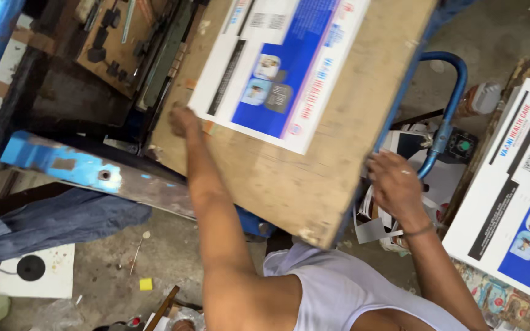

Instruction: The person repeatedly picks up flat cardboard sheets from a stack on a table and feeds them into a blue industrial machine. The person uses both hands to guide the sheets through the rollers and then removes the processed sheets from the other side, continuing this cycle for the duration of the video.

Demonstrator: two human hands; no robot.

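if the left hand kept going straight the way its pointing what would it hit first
Probably the printed blue and white sheet. The left hand rests on the wooden board at that sheet's lower left corner, reaching up and away from the person. Motion blur leaves the exact direction unclear.

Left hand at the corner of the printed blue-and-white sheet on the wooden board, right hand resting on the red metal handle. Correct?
Not quite: the head view shows the metal handle is blue, not red. The left hand is at the corner of the printed blue-and-white sheet on the wooden board; the right hand rests by the handle.
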